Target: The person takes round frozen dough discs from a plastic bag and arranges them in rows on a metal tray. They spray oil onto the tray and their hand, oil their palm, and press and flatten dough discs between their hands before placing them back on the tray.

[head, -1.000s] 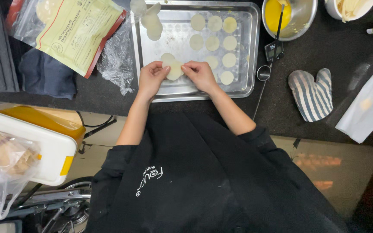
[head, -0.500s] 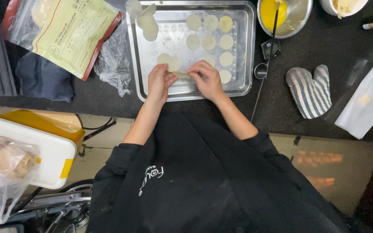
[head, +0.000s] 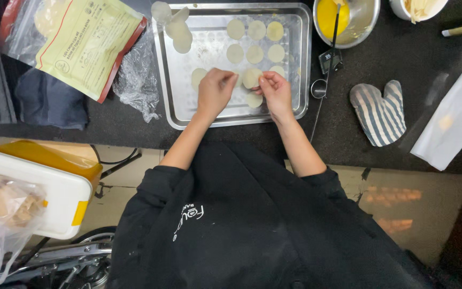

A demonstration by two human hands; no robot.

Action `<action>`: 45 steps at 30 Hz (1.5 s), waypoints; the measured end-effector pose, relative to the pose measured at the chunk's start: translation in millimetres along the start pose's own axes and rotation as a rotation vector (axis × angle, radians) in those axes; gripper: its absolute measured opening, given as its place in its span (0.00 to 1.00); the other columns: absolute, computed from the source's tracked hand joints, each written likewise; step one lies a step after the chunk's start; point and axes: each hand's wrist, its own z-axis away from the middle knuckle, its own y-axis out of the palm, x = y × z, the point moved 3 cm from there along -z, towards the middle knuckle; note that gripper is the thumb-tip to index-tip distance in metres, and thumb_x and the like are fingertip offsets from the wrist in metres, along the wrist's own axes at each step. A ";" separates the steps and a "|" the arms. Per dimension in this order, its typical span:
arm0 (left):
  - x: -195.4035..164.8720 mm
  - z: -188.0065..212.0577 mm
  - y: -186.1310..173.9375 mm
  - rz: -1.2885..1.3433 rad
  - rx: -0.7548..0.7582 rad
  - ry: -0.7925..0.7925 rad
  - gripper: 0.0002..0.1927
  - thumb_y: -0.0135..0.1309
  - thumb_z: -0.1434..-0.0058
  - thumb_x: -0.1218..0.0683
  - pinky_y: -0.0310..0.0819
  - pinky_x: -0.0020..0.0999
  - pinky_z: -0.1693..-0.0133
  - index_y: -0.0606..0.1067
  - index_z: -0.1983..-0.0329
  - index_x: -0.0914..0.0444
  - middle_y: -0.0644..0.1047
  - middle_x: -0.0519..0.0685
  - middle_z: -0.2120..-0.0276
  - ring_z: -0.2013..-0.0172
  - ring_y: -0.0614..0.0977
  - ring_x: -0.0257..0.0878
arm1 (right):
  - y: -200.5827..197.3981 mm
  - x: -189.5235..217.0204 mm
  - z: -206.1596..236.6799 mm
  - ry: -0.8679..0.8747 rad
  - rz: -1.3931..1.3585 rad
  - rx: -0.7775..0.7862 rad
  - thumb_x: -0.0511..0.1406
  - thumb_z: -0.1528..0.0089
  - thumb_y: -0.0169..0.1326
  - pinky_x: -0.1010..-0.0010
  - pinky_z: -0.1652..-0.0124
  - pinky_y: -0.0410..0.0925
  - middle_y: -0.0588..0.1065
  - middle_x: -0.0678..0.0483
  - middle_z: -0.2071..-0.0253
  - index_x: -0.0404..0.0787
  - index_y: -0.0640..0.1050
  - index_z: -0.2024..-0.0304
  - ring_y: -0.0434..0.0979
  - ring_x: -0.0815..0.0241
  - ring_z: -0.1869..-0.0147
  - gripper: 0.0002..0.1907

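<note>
A round dough wrapper (head: 252, 78) is being held between both hands over the middle of the steel baking tray (head: 173, 101), among other pale rounds lying in rows. The left hand (head: 215, 92) is curling closed, fingertips pinching toward the wrapper's left edge, though the contact itself is hard to make out. The right hand (head: 275, 90) is pinching its right rim. It is looking thin, light, soft and probably tacky, easily torn, so it is best taken by the edge with fingertips. A bowl of yellow egg wash (head: 332, 16) is sitting beside the tray.
</note>
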 end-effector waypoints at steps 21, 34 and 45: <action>1.1 37.9 -5.0 -0.435 0.241 0.152 0.09 0.60 0.37 0.53 0.73 0.50 0.66 0.75 0.64 0.64 0.75 0.54 0.67 0.65 0.79 0.55 | 92.8 68.9 -94.3 -0.174 0.594 0.047 0.32 0.41 0.65 0.77 0.65 0.72 0.82 0.56 0.68 0.35 0.83 0.61 0.79 0.69 0.66 0.08; 25.9 5.5 -61.8 -0.374 0.031 -0.045 0.21 0.70 0.51 0.59 0.72 0.46 0.52 0.74 0.57 0.65 0.74 0.56 0.55 0.53 0.76 0.54 | 106.0 56.3 -57.6 -0.506 0.910 0.197 0.32 0.41 0.63 0.65 0.54 0.71 0.74 0.55 0.61 0.41 0.79 0.57 0.77 0.54 0.54 0.11; 25.6 -0.9 -71.9 -0.257 0.045 -0.131 0.14 0.68 0.48 0.58 0.73 0.41 0.62 0.77 0.61 0.66 0.79 0.55 0.66 0.65 0.80 0.50 | 121.4 31.1 -35.2 -0.491 0.955 0.438 0.32 0.43 0.64 0.67 0.56 0.70 0.74 0.54 0.64 0.40 0.80 0.62 0.74 0.55 0.57 0.08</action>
